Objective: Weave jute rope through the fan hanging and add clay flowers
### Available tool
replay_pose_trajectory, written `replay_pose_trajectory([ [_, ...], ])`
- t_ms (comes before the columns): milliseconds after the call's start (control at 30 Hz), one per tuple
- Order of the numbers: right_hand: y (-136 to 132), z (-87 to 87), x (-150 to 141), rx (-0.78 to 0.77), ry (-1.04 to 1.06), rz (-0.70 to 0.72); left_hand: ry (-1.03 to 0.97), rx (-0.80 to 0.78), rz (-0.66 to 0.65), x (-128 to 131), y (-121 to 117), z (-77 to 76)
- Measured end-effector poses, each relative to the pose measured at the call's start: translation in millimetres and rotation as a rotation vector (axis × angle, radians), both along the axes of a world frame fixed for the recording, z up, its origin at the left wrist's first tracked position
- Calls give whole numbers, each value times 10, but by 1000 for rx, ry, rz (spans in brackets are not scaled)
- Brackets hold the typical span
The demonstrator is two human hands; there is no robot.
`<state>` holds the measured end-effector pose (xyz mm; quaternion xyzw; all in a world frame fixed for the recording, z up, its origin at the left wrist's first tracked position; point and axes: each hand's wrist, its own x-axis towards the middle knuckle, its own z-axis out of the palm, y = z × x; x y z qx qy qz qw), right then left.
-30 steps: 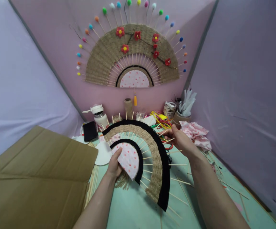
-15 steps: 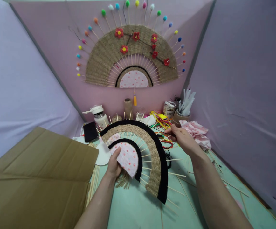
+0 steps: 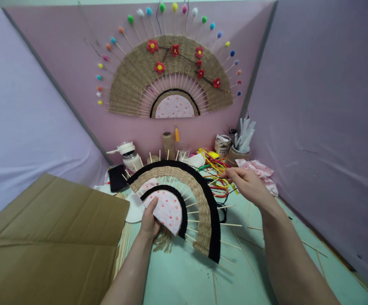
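My left hand (image 3: 150, 218) grips a half-round woven fan (image 3: 204, 203) by its pink spotted centre, thumb on top and the other fingers hidden underneath. The fan has a tan woven band between two black bands, with thin wooden sticks poking out past its rim. It is held tilted above the table. To the right of the fan, my right hand (image 3: 243, 180) pinches a thin black cord (image 3: 214, 174) that runs to the fan's upper black edge. Beneath the fan, tan fringe (image 3: 163, 239) hangs near my left wrist.
A cardboard sheet (image 3: 53, 237) covers the left side. Behind the fan are a white bottle (image 3: 131, 159), a dark phone (image 3: 118, 178), a twine spool (image 3: 168, 144), coloured cords (image 3: 212, 159) and a jar of white strips (image 3: 243, 144). A larger decorated fan (image 3: 126, 80) hangs on the pink wall.
The view has shifted slightly. My right hand has moved a little away from the fan's edge, with the black cord still stretched between them. My left hand keeps its hold.
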<state>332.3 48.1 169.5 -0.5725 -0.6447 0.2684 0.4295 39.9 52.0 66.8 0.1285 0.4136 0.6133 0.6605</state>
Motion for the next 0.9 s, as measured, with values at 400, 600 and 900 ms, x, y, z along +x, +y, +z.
replay_pose_trajectory([
  [400,-16,-65,90,-28,418,44,-8,25,21,62,88,332],
  [600,-84,-7,90,-47,753,113,-15,81,-31,181,298,715],
  [900,136,217,-81,16,872,85,-52,183,-5,142,483,907],
])
